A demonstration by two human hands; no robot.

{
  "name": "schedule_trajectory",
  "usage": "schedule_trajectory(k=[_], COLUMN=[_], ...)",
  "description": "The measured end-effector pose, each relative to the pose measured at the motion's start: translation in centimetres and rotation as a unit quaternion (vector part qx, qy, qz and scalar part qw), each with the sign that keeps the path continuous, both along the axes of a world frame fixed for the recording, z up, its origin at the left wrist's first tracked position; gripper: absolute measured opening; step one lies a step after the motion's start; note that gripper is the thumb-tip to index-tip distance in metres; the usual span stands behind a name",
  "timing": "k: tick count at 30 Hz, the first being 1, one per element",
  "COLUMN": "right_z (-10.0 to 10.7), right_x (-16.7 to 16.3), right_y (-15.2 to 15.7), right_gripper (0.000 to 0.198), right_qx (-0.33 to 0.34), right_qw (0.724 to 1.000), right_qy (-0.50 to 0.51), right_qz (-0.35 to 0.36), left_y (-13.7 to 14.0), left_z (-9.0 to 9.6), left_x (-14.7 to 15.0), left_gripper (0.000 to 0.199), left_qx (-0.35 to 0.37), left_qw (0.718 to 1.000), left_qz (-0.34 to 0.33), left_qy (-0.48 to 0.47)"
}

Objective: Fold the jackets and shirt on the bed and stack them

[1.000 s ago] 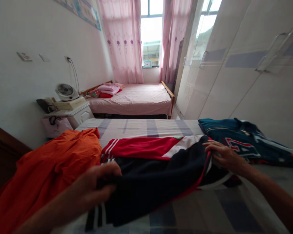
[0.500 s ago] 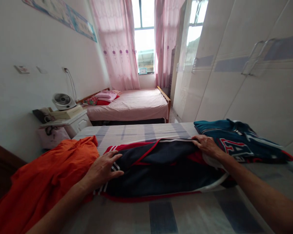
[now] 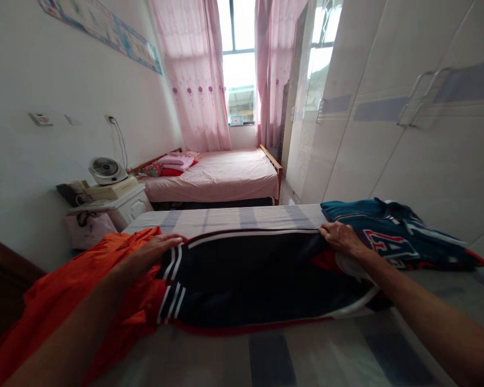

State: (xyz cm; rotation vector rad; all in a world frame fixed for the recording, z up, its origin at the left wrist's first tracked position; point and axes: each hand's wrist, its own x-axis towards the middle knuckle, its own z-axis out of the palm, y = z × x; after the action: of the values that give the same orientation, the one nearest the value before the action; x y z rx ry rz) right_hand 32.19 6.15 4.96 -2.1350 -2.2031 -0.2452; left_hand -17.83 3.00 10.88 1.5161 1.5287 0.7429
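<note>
While right hand (image 3: 341, 239) is pinching navy track garment (image 3: 250, 274) right of frame centre, left hand (image 3: 158, 249), grip unclear, is apparently straightening striped end (image 3: 173, 262), probably needing smoothing next.

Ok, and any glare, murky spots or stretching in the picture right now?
Head view: the window is mostly washed out white; same head view, the dark garment is so dim its folds barely show; head view again, the wardrobe slants, likely wide-lens distortion.
</note>
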Motion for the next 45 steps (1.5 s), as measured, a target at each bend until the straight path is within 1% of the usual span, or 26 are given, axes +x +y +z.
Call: schedule_trajectory(k=[2,3,6,8,10,12,14,15,17,19,21,22,24,25,26,28,30,32,35,37,38,39,40,42,44,45], right_z=[-0.1,-0.1,-0.1,-0.1,-0.1,0.0,0.2,0.3,0.6,0.6,0.2,-0.1,-1.0,-1.5,-1.9,-2.4,-2.3,-1.8,-1.0,-0.9,-1.0,-1.2,-1.5,-2.4,-3.3,-3.8], right_x=[-0.5,-0.7,-1.0,-1.0,-0.9,-1.1,-1.9,-2.6,-4.7,-7.3,-9.9,-11.1,-13.0,-13.6,-14.1,-14.6,-14.5,-14.0,-12.7,-11.5,-10.7,-9.7,-8.6,-5.9,-3.0,-1.6], right_y=[0.0,0.0,0.0,0.0,0.0,-0.3,-1.3,-2.0,-4.1,-6.5,-8.5,-9.2,-9.8,-9.8,-9.6,-8.9,-8.4,-8.4,-9.4,-10.8,-11.6,-12.4,-13.2,-14.5,-15.4,-15.7], right_gripper=[0.03,0.032,0.032,0.031,0.03,0.027,0.025,0.025,0.022,0.019,0.024,0.029,0.032,0.028,0.021,0.01,0.012,0.016,0.021,0.03,0.035,0.039,0.04,0.035,0.035,0.039], right_qx=[0.005,0.009,0.025,0.036,0.046,0.061,0.096,0.117,0.14,0.119,0.091,0.083,0.082,0.085,0.088,0.093,0.104,0.128,0.153,0.137,0.129,0.13,0.142,0.191,0.233,0.238], right_qw=[1.0,1.0,1.0,0.999,0.999,0.998,0.995,0.993,0.984,0.964,0.949,0.945,0.944,0.945,0.947,0.95,0.947,0.94,0.934,0.937,0.942,0.948,0.954,0.954,0.932,0.915], right_qy=[-0.007,-0.009,-0.012,-0.011,-0.009,-0.008,-0.001,0.012,0.063,0.123,0.154,0.158,0.149,0.141,0.133,0.13,0.153,0.188,0.214,0.204,0.198,0.196,0.201,0.225,0.263,0.293], right_qz=[-0.002,-0.005,-0.012,-0.014,-0.015,-0.017,-0.007,0.013,0.096,0.201,0.258,0.273,0.284,0.283,0.279,0.268,0.263,0.252,0.242,0.247,0.239,0.214,0.171,0.047,-0.083,-0.139], left_y=[0.6,0.8,1.3,1.7,2.3,2.8,3.2,3.2,3.0,2.3,1.3,0.9,0.1,-0.3,-0.5,-1.0,-1.5,-2.1,-3.2,-4.0,-4.4,-4.8,-5.1,-5.8,-6.4,-6.5], left_z=[-1.5,-2.4,-4.0,-4.2,-4.2,-4.3,-4.8,-5.2,-5.9,-6.2,-6.3,-6.3,-6.2,-6.1,-6.0,-5.6,-5.0,-4.5,-4.2,-4.6,-4.9,-5.2,-5.5,-5.9,-6.3,-6.6], left_x=[-0.3,-0.3,-0.1,-0.2,-0.4,-0.5,-0.3,0.0,0.7,1.5,2.1,2.3,2.3,2.2,2.1,2.0,2.2,2.5,2.9,3.0,3.1,3.2,3.4,4.2,5.4,6.1], left_gripper=[0.041,0.043,0.046,0.048,0.05,0.045,0.035,0.031,0.027,0.03,0.034,0.036,0.04,0.041,0.04,0.03,0.024,0.025,0.024,0.022,0.023,0.025,0.028,0.033,0.035,0.037], left_qx=[-0.021,-0.019,0.035,0.093,0.151,0.194,0.215,0.224,0.244,0.275,0.317,0.337,0.363,0.367,0.369,0.372,0.384,0.408,0.41,0.392,0.39,0.396,0.407,0.432,0.451,0.455], left_qw=[0.999,0.999,0.997,0.992,0.98,0.965,0.954,0.949,0.94,0.927,0.902,0.88,0.829,0.811,0.798,0.784,0.771,0.757,0.752,0.757,0.76,0.762,0.763,0.767,0.766,0.764], left_qz=[-0.017,-0.022,-0.014,0.017,0.06,0.089,0.087,0.08,0.067,0.044,-0.036,-0.092,-0.191,-0.217,-0.226,-0.213,-0.188,-0.166,-0.184,-0.21,-0.214,-0.21,-0.202,-0.185,-0.184,-0.188], left_qy=[0.027,0.04,0.061,0.082,0.115,0.155,0.191,0.207,0.229,0.249,0.292,0.322,0.38,0.401,0.419,0.449,0.472,0.482,0.482,0.479,0.475,0.468,0.459,0.437,0.42,0.417])
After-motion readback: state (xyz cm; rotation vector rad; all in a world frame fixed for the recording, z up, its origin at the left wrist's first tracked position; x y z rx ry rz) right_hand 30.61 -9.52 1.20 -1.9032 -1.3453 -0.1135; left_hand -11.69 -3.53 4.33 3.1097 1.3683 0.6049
